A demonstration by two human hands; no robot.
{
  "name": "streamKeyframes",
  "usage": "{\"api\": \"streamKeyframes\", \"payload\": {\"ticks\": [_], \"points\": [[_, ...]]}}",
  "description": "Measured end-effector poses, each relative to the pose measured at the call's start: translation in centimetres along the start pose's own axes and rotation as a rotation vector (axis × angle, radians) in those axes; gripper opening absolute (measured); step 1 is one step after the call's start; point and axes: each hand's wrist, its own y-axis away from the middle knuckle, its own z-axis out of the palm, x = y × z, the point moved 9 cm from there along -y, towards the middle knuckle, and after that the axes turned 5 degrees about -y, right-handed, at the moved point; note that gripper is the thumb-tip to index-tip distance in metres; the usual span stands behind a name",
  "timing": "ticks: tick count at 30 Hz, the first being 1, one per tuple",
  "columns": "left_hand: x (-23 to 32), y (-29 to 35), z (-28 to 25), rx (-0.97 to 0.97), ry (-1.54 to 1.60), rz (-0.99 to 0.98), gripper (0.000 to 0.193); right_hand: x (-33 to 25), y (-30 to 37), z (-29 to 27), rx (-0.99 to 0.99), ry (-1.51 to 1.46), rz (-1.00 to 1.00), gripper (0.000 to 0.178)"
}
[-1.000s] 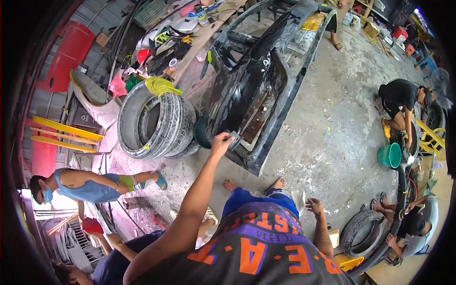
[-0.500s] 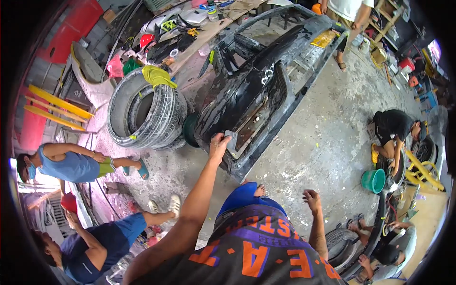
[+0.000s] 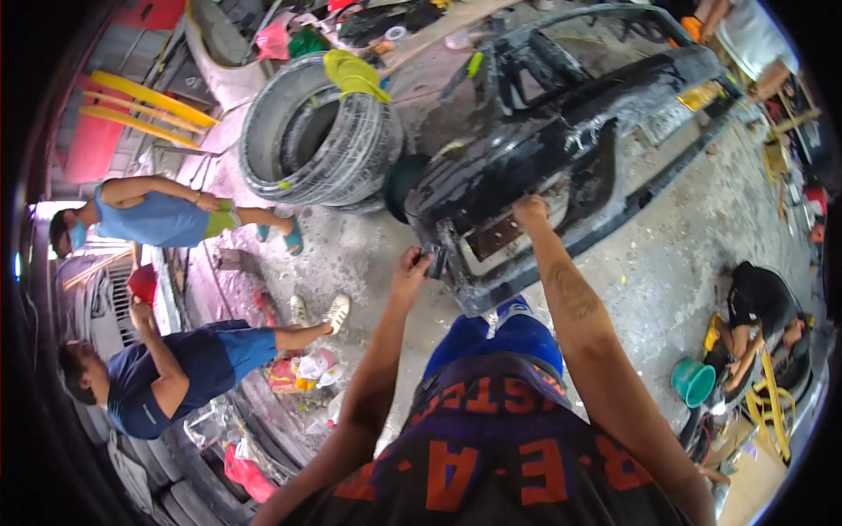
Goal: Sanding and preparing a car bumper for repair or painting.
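A large black car body panel [image 3: 561,131] with greyish scuffs lies across the upper middle, its near corner in front of me. Beside that corner my left hand [image 3: 410,279] pinches a small, flat, dark grey sheet [image 3: 435,261]; it looks like sandpaper, but I cannot make out its surface. My right hand [image 3: 531,213] is closed at the rim of the panel's opening, fingers curled and partly hidden. Next to it, a brownish recess [image 3: 494,239] with small holes shows inside the panel.
Dusty stacked tires [image 3: 368,149] with a yellow-green cloth [image 3: 353,75] stand left of the panel, by a dark green bucket [image 3: 405,187]. Two people stand at left, one [image 3: 167,210] in blue. Another person [image 3: 759,302] crouches at right near a green bucket [image 3: 693,383]; one more [image 3: 754,35] stands far right.
My right hand has come up from my side onto the panel. My left hand has come off the panel's top to beside its corner, still pinching the sheet. The view has shifted.
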Motion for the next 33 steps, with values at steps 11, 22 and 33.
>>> {"api": "streamKeyframes", "payload": {"ticks": [11,22,33], "points": [[-2.2,3.3,-2.5,0.145,0.447,-0.038,0.021,11.1,-0.1,1.5,0.202,-0.439,0.617,0.057],[-5.7,-7.0,-8.2,-0.044,0.302,-0.170,0.020,15.8,3.2,2.0,0.712,-0.704,0.854,0.037],[-4.5,-15.8,-11.1,-0.326,0.108,-0.199,0.019,12.4,5.2,-0.4,0.943,-0.736,0.706,0.011]]}}
